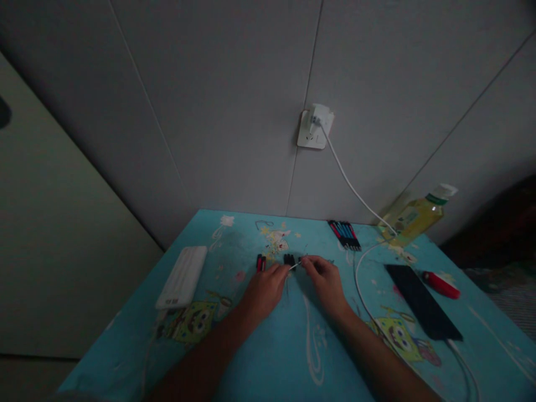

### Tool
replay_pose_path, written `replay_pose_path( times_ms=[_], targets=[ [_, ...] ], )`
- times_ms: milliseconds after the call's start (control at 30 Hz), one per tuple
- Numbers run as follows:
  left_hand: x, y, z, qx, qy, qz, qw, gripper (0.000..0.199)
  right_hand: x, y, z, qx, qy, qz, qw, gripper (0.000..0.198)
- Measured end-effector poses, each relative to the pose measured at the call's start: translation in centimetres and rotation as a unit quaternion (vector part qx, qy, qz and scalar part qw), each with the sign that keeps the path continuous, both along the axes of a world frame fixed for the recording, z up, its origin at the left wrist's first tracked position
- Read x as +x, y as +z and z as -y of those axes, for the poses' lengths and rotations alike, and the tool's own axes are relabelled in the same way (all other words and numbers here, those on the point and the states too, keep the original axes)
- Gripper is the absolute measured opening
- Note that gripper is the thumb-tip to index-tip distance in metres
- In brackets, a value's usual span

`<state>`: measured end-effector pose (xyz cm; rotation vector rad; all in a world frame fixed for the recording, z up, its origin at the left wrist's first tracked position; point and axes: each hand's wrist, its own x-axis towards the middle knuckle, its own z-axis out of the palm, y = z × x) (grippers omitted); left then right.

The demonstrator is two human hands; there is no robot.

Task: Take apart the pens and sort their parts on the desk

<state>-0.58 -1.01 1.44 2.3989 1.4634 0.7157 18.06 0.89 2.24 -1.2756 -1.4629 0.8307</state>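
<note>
Two hands, pinch grips on thin rod over blue table, grey wall beyond

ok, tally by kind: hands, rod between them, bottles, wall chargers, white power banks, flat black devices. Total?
Left hand, right hand: 2
Thin rod: 1
Bottle: 1
Wall charger: 1
White power bank: 1
Flat black device: 1
Total: 7

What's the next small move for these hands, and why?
Perhaps steady the thin pale rod with the left hand before shifting the right hand: it spans both hands' fingertips, and small black pieces lie close by, possibly easily bumped.
</note>
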Motion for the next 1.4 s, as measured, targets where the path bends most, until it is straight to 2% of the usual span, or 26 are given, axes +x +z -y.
replay_pose_path(
  times_ms=[133,233,367,467,600,733,900,1133,1400],
  targets=[
    [-0.4,0.1,-0.2,0.008,0.05,0.007,0.999,0.029,1.0,0.1,-0.5,0.024,-0.038,0.006,0.999,0.035],
    [-0.7,0.3,-0.4,0.007,0.097,0.007,0.995,0.029,1.9,-0.3,-0.9,0.074,-0.056,0.097,0.991,0.03],
    [-0.9,0.5,-0.5,0.006,0.12,0.014,0.993,0.029,2.4,-1.2,-1.5,0.145,0.0,0.294,0.945,0.025],
    [-0.9,0.5,-0.5,0.003,0.125,0.012,0.992,0.029,2.2,-1.6,-1.9,0.159,0.019,0.402,0.902,0.024],
    [-0.8,0.6,-0.4,0.004,0.122,0.011,0.992,0.029,2.1,-1.3,-2.0,0.159,0.02,0.482,0.862,0.025],
    [-0.7,0.7,-0.2,0.007,0.115,-0.002,0.993,0.029,2.0,-1.0,-1.7,0.157,0.018,0.522,0.838,0.029],
    [-0.5,0.5,-0.2,0.0,0.107,-0.015,0.994,0.028,1.7,-0.9,-1.4,0.151,0.013,0.535,0.831,0.032],
    [-0.5,0.3,-0.2,0.001,0.109,-0.024,0.994,0.028,2.1,-0.2,-0.7,0.137,-0.008,0.538,0.831,0.023],
    [-0.5,0.4,-0.3,-0.001,0.101,-0.013,0.995,0.028,1.6,-0.5,-0.1,0.134,0.026,0.531,0.837,0.022]
  ],
)
